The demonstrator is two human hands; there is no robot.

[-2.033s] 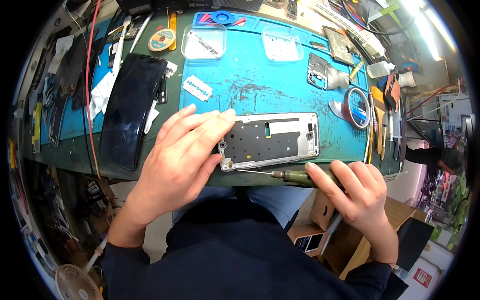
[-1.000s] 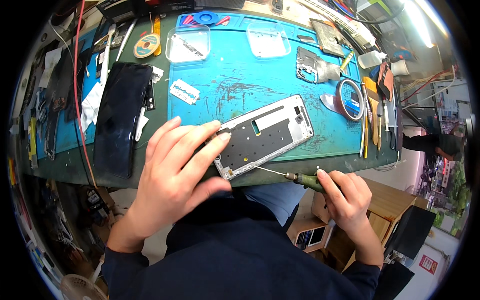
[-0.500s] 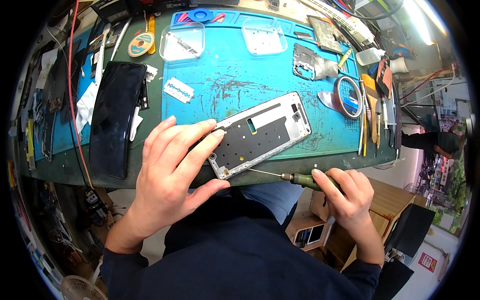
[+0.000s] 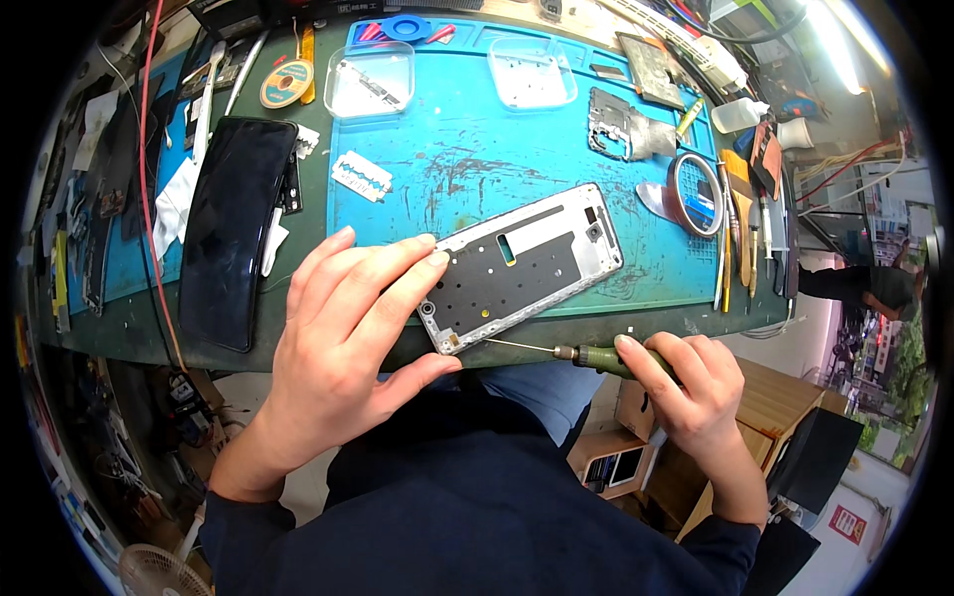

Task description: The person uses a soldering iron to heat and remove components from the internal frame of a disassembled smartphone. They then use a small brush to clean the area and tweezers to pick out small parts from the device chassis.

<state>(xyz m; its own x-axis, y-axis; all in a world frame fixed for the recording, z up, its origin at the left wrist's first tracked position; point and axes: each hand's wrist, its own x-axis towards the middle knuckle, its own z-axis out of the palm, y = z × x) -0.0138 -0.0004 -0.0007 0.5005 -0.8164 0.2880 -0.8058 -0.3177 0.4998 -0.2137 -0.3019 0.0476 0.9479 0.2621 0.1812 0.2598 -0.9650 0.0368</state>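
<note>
My left hand has its fingers on the far edge of a phone frame and its thumb at the near corner, gripping its left end. The frame is silver-rimmed with a black inner face, tilted over the front edge of the bench mat. My right hand is closed round a green-handled tool. The tool's thin metal shaft points left, and its tip meets the frame's near long edge. Whether the tip goes into that edge, I cannot tell.
A black phone screen lies to the left. On the blue mat are a razor blade, two clear plastic boxes, a metal phone part and a tape roll. Brushes line the right side.
The whole scene sits slightly farther right in the picture. Both hands keep their grips, and the tool's tip stays at the frame's near edge.
</note>
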